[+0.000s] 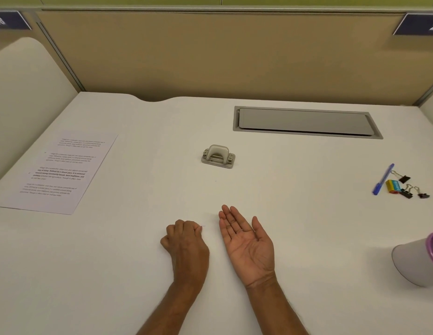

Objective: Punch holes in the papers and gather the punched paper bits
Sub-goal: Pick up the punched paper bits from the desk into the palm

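Observation:
A grey hole punch (218, 157) stands on the white desk (138, 250), beyond both hands. A stack of printed paper (58, 172) lies flat at the left. My left hand (186, 245) rests on the desk with its fingers curled, and a tiny pale paper bit (202, 226) shows at its pinched fingertips. Beside it, my right hand (246, 240) lies palm up with straight fingers. A small white speck (242, 230) sits on that palm.
A white container with a purple rim (418, 257) lies tilted at the right edge. A blue pen (382, 180), a yellow eraser (393, 186) and black binder clips (406, 193) lie at the far right. A grey cable hatch (304, 122) is set into the desk's back.

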`<state>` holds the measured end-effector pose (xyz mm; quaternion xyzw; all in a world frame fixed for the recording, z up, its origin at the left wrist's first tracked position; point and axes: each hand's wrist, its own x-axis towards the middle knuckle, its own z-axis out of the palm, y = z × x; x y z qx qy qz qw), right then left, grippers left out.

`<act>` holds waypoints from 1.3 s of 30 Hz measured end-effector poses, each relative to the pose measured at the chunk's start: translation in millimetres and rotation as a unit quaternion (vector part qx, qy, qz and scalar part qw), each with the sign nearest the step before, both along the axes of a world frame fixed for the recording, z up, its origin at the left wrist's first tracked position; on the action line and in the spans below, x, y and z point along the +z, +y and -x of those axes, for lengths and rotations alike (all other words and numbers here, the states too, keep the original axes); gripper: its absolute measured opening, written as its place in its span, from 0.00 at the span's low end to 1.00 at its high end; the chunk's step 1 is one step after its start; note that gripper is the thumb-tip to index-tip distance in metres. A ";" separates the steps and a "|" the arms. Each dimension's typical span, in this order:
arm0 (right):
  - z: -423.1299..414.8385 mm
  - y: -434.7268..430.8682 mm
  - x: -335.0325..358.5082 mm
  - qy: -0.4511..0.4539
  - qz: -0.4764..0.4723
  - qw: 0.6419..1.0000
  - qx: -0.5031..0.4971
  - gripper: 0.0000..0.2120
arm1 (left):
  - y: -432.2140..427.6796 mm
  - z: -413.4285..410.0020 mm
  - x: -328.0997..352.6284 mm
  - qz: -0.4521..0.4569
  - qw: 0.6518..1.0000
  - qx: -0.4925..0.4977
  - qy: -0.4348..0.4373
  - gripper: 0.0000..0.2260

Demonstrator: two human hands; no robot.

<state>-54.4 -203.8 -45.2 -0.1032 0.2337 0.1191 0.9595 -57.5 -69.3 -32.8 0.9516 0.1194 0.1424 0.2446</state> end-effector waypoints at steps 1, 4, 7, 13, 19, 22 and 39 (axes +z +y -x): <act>0.0 0.0 0.2 0.000 0.002 1.000 0.002 0.25 | -1.3 3.3 2.9 0.033 0.999 0.002 0.006 0.08; -1.2 0.8 0.5 0.001 0.003 1.000 0.004 0.26 | -16.0 23.8 15.5 0.143 0.989 -0.034 0.000 0.10; -1.9 2.2 0.9 0.000 0.006 1.000 0.011 0.27 | -39.5 43.7 27.2 0.220 0.971 -0.090 -0.002 0.11; 0.6 -0.6 -1.6 -0.003 0.020 1.000 0.020 0.28 | -49.3 44.7 28.8 0.274 0.954 -0.114 0.041 0.14; -1.8 1.4 -1.2 -0.010 0.014 1.000 0.010 0.28 | -36.7 39.0 24.8 0.338 0.935 -0.107 0.031 0.10; -2.1 2.2 -1.0 -0.007 0.009 1.000 0.006 0.28 | -27.5 34.1 24.9 0.363 0.928 -0.086 0.005 0.11; 1.8 -4.0 -5.1 -0.012 -0.007 1.000 0.004 0.29 | 24.5 -6.3 1.5 0.210 0.976 -0.053 0.026 0.08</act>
